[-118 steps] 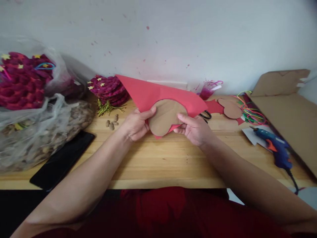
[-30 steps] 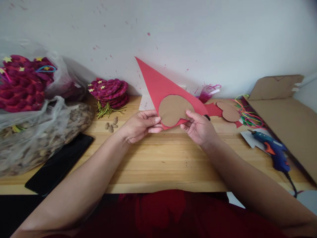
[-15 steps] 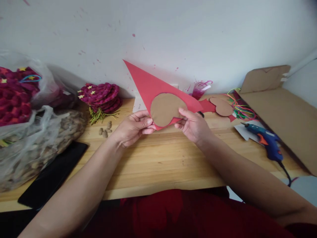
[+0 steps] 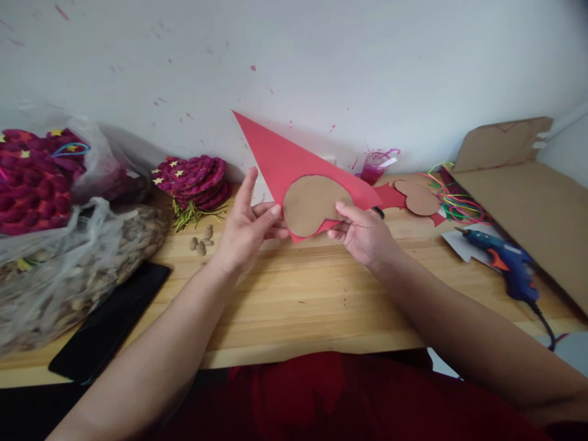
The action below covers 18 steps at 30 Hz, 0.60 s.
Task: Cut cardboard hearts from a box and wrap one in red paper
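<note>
Above the wooden table I hold up a pointed sheet of red paper (image 4: 294, 147) with a brown cardboard heart (image 4: 312, 205) lying against its face. My left hand (image 4: 241, 237) pinches the lower left edge of the paper between thumb and fingers, its index finger raised and stretched away. On the other side, my right hand (image 4: 365, 236) grips the lower right, thumb on the heart and fingers behind the paper. A narrow strip of red shows below the heart. To the right, another cardboard heart (image 4: 417, 198) lies over red paper scraps (image 4: 390, 196).
Left are shelled peanuts in a plastic bag (image 4: 105, 257), a black phone-like slab (image 4: 110, 324), loose peanuts (image 4: 201, 241) and stacked magenta crafts (image 4: 193, 180). A blue glue gun (image 4: 503, 254), coloured cords (image 4: 462, 205), a cardboard box (image 4: 514, 196) and a purple-stained cup (image 4: 373, 166) stand right.
My left index finger has lifted off the paper and points upward; the thumb still pinches the edge. The whole view has shifted slightly, and the right hand keeps its grip.
</note>
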Available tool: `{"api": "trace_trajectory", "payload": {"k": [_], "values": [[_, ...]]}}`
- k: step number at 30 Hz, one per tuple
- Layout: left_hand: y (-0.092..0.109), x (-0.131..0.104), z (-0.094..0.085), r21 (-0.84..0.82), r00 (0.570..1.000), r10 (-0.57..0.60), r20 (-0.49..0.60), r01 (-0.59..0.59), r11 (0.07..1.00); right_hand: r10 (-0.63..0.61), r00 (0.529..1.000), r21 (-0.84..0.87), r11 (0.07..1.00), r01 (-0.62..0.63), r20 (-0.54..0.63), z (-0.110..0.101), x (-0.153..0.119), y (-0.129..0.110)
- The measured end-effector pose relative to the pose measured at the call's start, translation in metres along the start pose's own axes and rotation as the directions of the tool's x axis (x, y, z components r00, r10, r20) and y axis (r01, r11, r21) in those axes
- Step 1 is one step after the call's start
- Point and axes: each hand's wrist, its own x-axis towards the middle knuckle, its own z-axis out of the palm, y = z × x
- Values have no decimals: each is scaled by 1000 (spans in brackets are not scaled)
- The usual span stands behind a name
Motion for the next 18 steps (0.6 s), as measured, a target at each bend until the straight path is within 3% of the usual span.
{"api": "trace_trajectory", "payload": {"k": [5,18], "values": [[-1,-3,2,174,1000,14,10,-16,985,-10,1000,-58,998,11,26,2,-4,5],[-7,1,-4,179,995,-93,35,85,980,34,998,-85,996,-30,47,4,-8,12]]}}
